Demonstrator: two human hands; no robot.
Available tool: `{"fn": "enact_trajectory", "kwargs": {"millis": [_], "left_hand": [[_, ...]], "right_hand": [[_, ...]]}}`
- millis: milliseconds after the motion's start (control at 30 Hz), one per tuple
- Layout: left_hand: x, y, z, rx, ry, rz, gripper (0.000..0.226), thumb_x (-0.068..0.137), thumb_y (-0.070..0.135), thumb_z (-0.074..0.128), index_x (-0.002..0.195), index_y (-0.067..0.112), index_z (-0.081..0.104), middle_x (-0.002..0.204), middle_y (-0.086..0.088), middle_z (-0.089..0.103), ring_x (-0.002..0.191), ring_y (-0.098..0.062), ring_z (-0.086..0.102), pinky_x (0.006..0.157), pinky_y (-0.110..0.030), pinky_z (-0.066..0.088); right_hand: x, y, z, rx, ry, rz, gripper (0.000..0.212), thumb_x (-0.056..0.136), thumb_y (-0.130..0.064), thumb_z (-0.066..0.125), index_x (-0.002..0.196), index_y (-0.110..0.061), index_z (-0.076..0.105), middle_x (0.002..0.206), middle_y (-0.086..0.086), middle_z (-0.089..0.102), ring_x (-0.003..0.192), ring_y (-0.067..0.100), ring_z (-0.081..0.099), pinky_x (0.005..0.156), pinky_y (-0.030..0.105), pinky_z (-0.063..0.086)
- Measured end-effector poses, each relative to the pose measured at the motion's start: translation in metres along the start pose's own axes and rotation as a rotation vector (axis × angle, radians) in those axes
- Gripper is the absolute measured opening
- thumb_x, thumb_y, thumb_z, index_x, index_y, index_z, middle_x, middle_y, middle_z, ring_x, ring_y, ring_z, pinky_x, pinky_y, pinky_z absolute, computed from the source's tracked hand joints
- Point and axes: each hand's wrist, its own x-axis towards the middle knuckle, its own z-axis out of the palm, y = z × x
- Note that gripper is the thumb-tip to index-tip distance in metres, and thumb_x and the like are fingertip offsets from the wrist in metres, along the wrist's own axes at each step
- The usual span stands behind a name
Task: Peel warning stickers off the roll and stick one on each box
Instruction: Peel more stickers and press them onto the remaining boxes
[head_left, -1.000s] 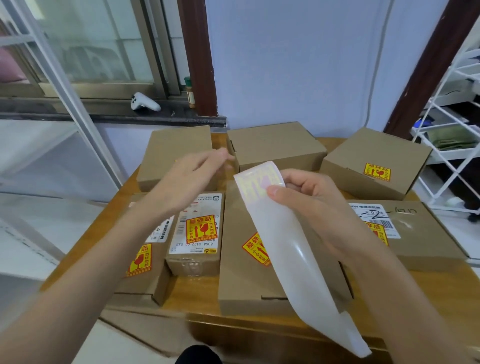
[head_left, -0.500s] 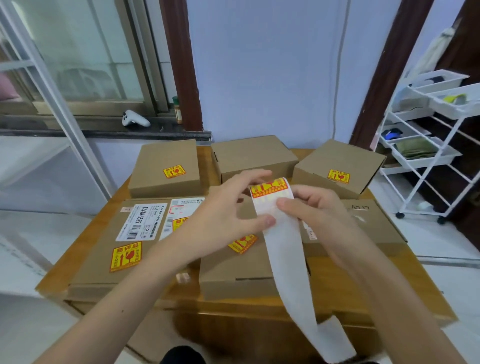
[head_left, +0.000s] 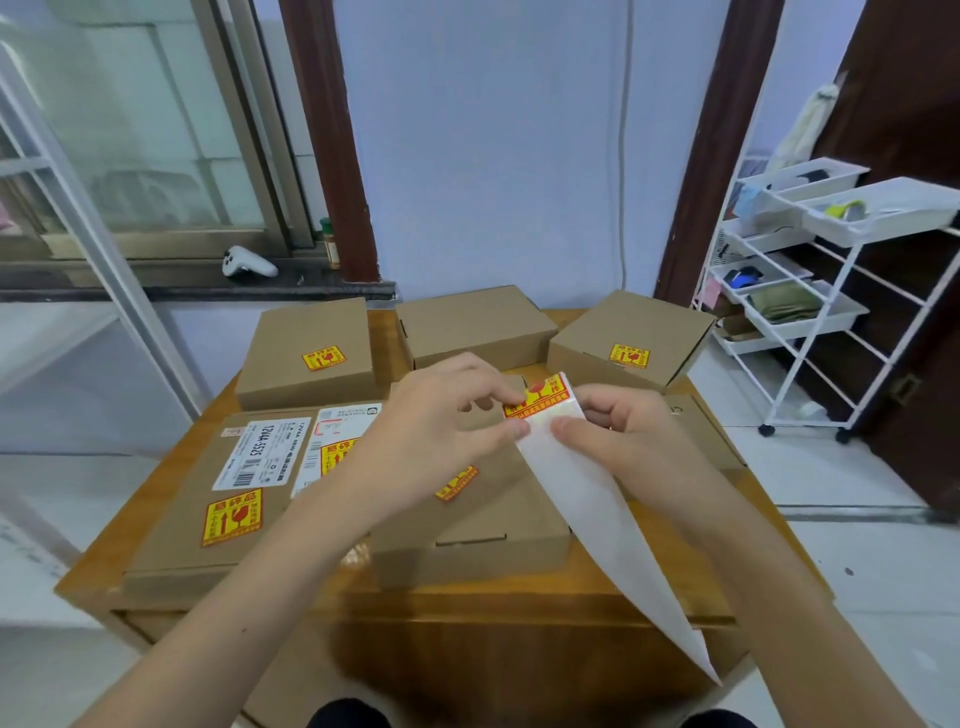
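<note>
Above the boxes on the worktop (head_left: 467, 618), the left hand (head_left: 431, 431) pinches the yellow sticker (head_left: 543, 397) at the strip's top end. The right hand (head_left: 623, 436) grips the white backing strip (head_left: 597, 525), whose long axis slants down toward the person's right.

Seven boxes (head_left: 475, 325), six stickers (head_left: 323, 358), two hands (head_left: 436, 415)

Three boxes line the table's (head_left: 467, 613) far edge: one at the left corner (head_left: 306, 353), one in the middle (head_left: 475, 325), one at the right corner (head_left: 631, 338). A large flat box (head_left: 208, 499) fills the near left, another box (head_left: 467, 535) sits mid-front. A shelf rack (head_left: 810, 306) stands right of the table.
</note>
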Motion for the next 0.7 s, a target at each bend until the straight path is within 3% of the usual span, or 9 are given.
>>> {"fn": "enact_trajectory", "kwargs": {"millis": [267,500,700], "left_hand": [[0.002,0.009,-0.002,0.041,-0.029,0.015,0.017,0.083,0.034,0.069,0.099,0.029,0.072,0.095,0.022,0.061,0.092,0.001,0.055,0.069,-0.013,0.046],[0.003,0.013,-0.003,-0.014,-0.072,-0.020,0.010,0.084,0.034,0.068,0.093,0.030,0.068,0.097,0.016,0.064,0.090,-0.003,0.058,0.075,-0.025,0.052],[0.005,0.011,-0.002,-0.019,-0.097,-0.033,0.012,0.085,0.036,0.067,0.095,0.028,0.068,0.097,0.017,0.063,0.094,0.001,0.055,0.077,-0.026,0.052]], "right_hand": [[-0.005,-0.002,-0.006,-0.048,-0.001,-0.013,0.016,0.091,-0.014,0.059,0.099,-0.019,0.072,0.089,-0.002,0.076,0.078,0.010,0.072,0.058,0.019,0.055],[-0.008,-0.003,-0.009,-0.119,-0.004,-0.038,0.017,0.091,-0.018,0.059,0.102,-0.019,0.072,0.093,-0.003,0.075,0.084,0.011,0.071,0.066,0.026,0.057],[-0.010,-0.004,-0.009,-0.155,-0.014,-0.037,0.016,0.091,-0.020,0.059,0.102,-0.022,0.071,0.092,-0.006,0.074,0.083,0.007,0.070,0.066,0.023,0.058]]}}
